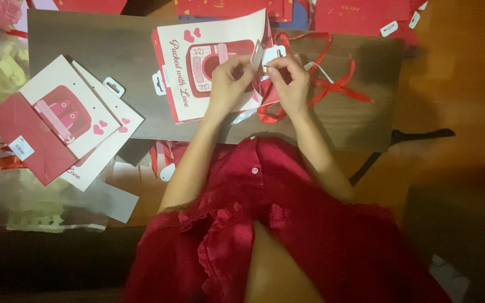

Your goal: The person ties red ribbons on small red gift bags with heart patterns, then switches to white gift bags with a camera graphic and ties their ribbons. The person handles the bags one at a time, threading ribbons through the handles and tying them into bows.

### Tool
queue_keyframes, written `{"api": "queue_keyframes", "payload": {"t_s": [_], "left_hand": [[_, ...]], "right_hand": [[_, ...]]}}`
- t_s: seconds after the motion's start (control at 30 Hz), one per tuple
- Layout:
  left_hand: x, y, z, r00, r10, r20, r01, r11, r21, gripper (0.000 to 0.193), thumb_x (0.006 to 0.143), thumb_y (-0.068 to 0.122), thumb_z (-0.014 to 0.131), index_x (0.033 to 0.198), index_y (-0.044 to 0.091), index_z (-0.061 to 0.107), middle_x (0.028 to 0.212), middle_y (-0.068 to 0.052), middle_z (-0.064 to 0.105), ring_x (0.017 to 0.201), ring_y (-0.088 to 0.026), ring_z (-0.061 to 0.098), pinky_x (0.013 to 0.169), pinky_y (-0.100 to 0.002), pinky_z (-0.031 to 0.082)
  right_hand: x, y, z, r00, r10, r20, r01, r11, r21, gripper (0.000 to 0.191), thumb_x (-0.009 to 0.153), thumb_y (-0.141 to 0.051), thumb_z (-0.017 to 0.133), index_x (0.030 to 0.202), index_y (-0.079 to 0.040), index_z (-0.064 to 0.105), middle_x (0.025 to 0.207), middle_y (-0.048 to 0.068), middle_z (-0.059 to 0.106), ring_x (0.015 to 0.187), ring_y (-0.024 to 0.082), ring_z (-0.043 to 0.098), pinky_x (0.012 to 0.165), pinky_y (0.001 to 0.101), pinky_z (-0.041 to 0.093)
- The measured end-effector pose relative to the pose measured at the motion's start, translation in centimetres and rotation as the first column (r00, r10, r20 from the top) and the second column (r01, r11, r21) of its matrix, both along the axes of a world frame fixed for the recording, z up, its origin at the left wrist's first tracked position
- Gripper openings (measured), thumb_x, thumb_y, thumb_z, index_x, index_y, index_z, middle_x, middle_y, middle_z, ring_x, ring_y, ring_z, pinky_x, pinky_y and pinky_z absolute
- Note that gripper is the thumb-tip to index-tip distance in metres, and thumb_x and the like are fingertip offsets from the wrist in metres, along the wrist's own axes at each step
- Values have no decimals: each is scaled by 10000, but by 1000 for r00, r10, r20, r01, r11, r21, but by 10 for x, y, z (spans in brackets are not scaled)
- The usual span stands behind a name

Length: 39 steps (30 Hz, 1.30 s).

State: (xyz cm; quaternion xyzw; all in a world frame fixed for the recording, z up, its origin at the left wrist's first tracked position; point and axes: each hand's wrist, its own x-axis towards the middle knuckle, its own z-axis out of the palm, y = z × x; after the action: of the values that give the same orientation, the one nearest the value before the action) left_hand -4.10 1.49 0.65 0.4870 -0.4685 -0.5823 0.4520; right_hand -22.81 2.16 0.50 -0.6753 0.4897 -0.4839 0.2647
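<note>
A white and red paper gift bag (197, 62) with hearts and a red printed picture lies flat on the brown table (85, 39) in front of me. My left hand (228, 78) pinches a small white tag (257, 54) at the bag's right edge. My right hand (290, 78) is close beside it, fingers closed on the red ribbon (332, 84) that loops and trails to the right across the table. Both hands meet over the bag's upper right corner.
Two more flat gift bags (68, 120) of the same kind lie stacked at the left, one folded with a red base. Red bags and cards (360, 17) line the far edge. Clear plastic wrapping (40, 196) lies lower left. My red dress fills the foreground.
</note>
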Motion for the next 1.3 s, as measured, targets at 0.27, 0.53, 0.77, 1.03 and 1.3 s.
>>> {"api": "queue_keyframes", "payload": {"t_s": [0.27,0.53,0.77,1.03,1.3], "left_hand": [[3,0,-3,980,-76,-186,70,997,-38,229,1028,83,628,1234,12,696,955,-11,719,809,-53,628,704,-222,531],[5,1,-6,990,-63,-127,64,998,-2,195,1014,42,636,1189,-1,710,933,-4,703,826,-58,644,746,-228,568],[5,2,-6,996,-79,-30,76,993,-96,204,945,-33,673,1143,-16,720,969,-16,707,845,-58,648,738,-220,554],[-2,4,6,995,-50,81,64,980,-190,152,878,-18,775,1021,-16,722,980,-36,652,843,-83,663,749,-235,565],[-4,10,18,994,-30,103,53,973,-223,82,936,43,742,966,-11,688,936,-43,664,821,-90,683,734,-243,562]], "right_hand": [[-25,-21,2,977,206,-57,-180,937,300,85,912,-83,755,963,-27,717,930,45,679,930,183,605,829,321,478],[-24,-21,-6,951,252,-179,-211,952,223,86,899,-57,739,952,-8,693,942,67,670,961,230,577,912,360,440],[-24,-18,-13,978,168,-125,-128,952,277,71,912,-67,739,940,-18,695,920,55,657,943,201,571,779,336,444],[-23,-17,-9,967,194,164,-243,890,387,132,973,-8,699,1060,-8,600,992,22,691,960,95,640,874,261,509],[-20,-15,-8,967,157,202,-223,906,360,281,1129,-103,596,1399,-37,551,1273,79,667,1191,138,606,1037,308,494]]}}
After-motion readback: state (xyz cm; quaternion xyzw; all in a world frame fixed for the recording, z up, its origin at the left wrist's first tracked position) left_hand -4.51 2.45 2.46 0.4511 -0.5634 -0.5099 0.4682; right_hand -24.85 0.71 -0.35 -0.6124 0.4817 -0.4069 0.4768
